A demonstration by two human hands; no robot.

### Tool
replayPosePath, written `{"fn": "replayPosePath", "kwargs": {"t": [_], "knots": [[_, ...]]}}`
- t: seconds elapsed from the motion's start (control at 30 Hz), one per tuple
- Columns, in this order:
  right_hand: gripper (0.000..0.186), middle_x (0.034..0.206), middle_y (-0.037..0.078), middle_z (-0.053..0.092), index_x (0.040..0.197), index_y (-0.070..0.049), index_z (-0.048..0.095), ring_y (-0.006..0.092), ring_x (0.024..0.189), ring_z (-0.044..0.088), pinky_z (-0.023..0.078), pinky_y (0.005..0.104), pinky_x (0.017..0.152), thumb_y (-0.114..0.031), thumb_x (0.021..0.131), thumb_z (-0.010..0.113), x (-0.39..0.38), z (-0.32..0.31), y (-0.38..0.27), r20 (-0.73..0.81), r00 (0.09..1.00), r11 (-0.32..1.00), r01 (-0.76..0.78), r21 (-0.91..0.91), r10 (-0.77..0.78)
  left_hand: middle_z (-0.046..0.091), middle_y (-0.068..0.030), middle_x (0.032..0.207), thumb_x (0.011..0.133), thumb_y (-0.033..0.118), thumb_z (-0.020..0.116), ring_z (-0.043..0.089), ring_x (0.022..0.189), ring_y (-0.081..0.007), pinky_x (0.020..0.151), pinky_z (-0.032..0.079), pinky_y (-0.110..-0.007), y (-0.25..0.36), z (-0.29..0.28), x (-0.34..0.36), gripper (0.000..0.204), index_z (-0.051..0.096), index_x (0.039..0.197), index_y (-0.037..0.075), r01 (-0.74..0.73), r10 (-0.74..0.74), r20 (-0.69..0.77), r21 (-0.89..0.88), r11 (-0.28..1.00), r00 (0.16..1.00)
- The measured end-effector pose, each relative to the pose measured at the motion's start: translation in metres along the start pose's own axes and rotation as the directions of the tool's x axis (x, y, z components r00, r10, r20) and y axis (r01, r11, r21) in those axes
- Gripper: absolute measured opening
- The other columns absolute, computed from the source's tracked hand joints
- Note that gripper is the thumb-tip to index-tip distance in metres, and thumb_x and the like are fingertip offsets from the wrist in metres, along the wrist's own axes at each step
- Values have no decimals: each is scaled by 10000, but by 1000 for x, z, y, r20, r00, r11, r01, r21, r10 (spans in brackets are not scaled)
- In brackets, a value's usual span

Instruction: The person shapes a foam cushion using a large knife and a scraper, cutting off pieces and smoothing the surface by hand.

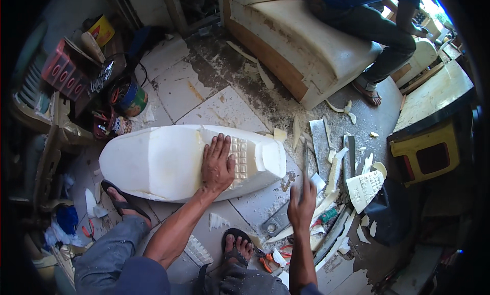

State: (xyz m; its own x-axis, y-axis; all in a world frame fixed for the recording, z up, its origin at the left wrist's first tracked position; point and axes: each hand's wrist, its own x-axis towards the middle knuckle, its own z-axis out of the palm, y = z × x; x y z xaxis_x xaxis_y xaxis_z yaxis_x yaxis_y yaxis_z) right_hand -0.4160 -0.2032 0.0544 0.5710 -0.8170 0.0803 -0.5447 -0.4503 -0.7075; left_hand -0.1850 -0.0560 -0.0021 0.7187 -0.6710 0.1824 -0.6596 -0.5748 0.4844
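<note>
A long cream foam seat pad (173, 162), shaped like a motorcycle seat, lies across the tiled floor before me. Its right part has a grid of small raised blocks (239, 159) and a pale upright end. My left hand (218, 164) rests flat on the pad beside this grid, fingers stretched out. Off the pad's right end, my right hand (302, 203) is raised and closed, slightly smeared by motion. A thin grey blade (305, 159) seems to stick up from it; its handle is hidden in the fingers.
Foam offcuts (334, 175), metal strips (320, 142), a screwdriver (326, 217) and orange-handled pliers (265, 260) litter the floor at right. Upper left are a paint tin (133, 101) and a red organizer (64, 73). Another person (377, 34) sits on a large foam-covered block (311, 44).
</note>
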Motion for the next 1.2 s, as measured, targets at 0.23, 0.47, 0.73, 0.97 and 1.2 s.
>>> {"fn": "replayPosePath", "kwargs": {"t": [0.23, 0.47, 0.73, 0.97, 1.2], "knots": [[542, 1495, 244, 539, 1497, -65, 520, 412, 1372, 518, 366, 451, 1182, -414, 1107, 379, 143, 79, -32, 441, 856, 946, 150, 289, -270, 306, -215, 1669, 1043, 289, 434, 266, 1557, -382, 1261, 161, -583, 34, -4, -2, 638, 323, 1610, 18, -45, 39, 79, 73, 996, 996], [588, 1430, 219, 609, 1352, 4, 651, 383, 1369, 528, 353, 409, 1199, -370, 1133, 254, 105, 82, 12, 492, 861, 966, -4, 258, -128, 307, -199, 1672, 1011, 295, 467, 256, 1566, -355, 1266, 155, -575, 44, 4, -18, 663, 344, 1601, 17, -97, 86, 145, 70, 993, 986], [686, 1492, 228, 558, 1416, 27, 593, 370, 1431, 473, 299, 413, 1230, -453, 1132, 193, 46, 47, 53, 374, 924, 940, -196, 280, 81, 330, -170, 1670, 992, 310, 505, 290, 1555, -344, 1263, 177, -570, 57, 13, -19, 652, 398, 1580, 49, -309, 320, 266, -82, 947, 909], [781, 1592, 198, 445, 1519, 21, 469, 327, 1509, 359, 187, 387, 1263, -556, 1110, 137, -17, 16, 51, 352, 891, 865, -398, 305, 286, 480, -131, 1589, 948, 345, 630, 389, 1514, -298, 1265, 234, -506, 42, 10, 6, 650, 496, 1525, 76, -483, 564, 342, -297, 824, 752], [819, 1654, 155, 368, 1577, 8, 387, 279, 1565, 257, 112, 365, 1285, -589, 1101, 91, -55, 31, 36, 467, 823, 752, -522, 401, 322, 398, -208, 1625, 980, 369, 578, 303, 1545, -377, 1246, 168, -622, 80, -1, -13, 700, 412, 1560, 12, -256, 271, 426, -95, 962, 863]]}}
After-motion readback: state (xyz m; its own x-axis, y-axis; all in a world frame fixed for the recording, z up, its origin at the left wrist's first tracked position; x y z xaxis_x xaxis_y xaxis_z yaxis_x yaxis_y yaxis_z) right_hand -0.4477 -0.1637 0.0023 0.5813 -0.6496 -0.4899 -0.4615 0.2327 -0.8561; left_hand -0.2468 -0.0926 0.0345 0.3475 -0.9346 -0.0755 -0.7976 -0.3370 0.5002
